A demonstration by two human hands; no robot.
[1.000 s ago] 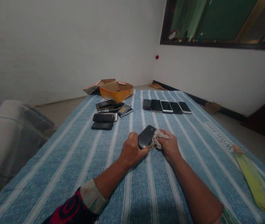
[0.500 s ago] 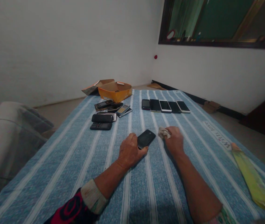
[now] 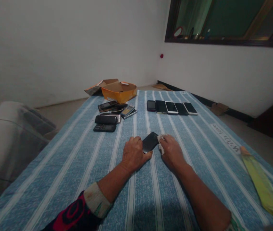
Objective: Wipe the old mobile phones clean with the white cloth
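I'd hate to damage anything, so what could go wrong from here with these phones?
The dark, rounded-corner phone could slip: the left hand appears to hold it mainly by one end, while the crumpled off-white cloth in the right hand is at the other. The silver, oblong keypad phone might slide if bumped, since it overlaps a slim phone beneath it.

Most likely a room in a home; a blue-and-white striped woven cloth [image 3: 78,157], printed "With love", covers the broad surface in front; a bulky, pale form draped in fabric [image 3: 9,141] stands at left; a plain white painted wall [image 3: 66,48] rises behind; at right, a dark-framed window with greenish panes [image 3: 232,19] has a small, round, red-rimmed mirror [image 3: 178,31] at its ledge.
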